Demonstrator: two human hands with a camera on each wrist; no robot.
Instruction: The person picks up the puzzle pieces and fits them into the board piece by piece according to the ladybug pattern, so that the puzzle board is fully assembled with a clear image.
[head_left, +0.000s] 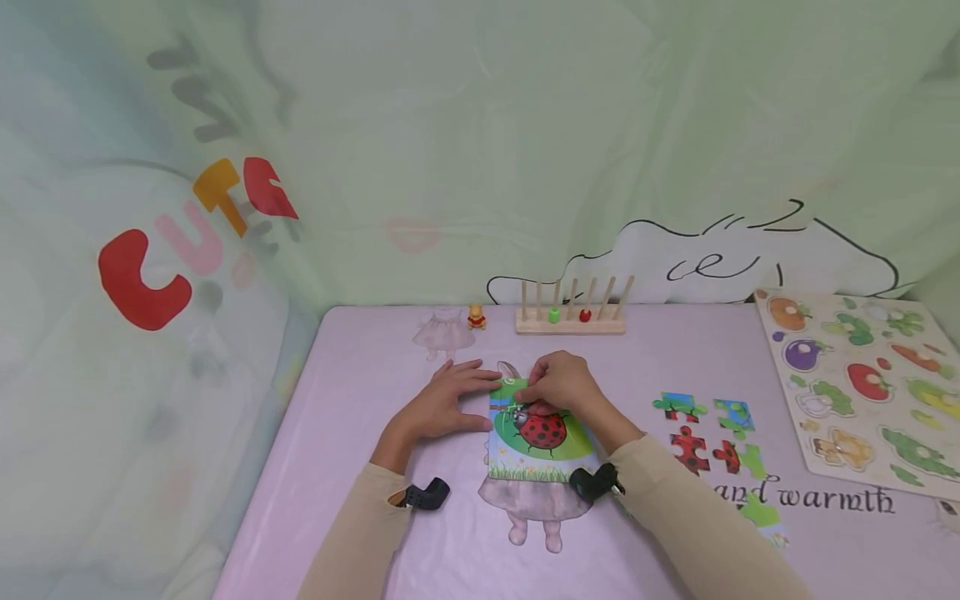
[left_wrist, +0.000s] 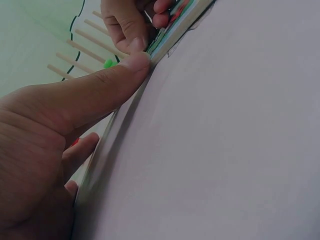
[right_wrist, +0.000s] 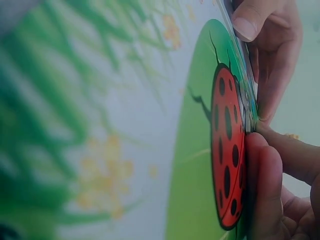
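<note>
The ladybug puzzle [head_left: 543, 432] lies flat on the surface [head_left: 337, 375] directly before the person, probably so both hands can reach it easily. The left hand [head_left: 450, 404] rests against its left side, fingers apart and reaching to the upper corner, thumb touching the edge lower down; that looks like a brace against sliding. The right hand [head_left: 562, 385] is over the upper part, its fingers curled in close together, though I cannot tell whether a piece is pinched between them. Loose pieces [head_left: 688, 446] are spread out to the right, well apart from the puzzle, presumably to keep each one easy to pick out. The puzzle faces up, its picture upright for the person (the grass runs along the near edge). Its outline looks almost square, so no long axis stands out, but the ladybug's body slants, head to the upper left.
</note>
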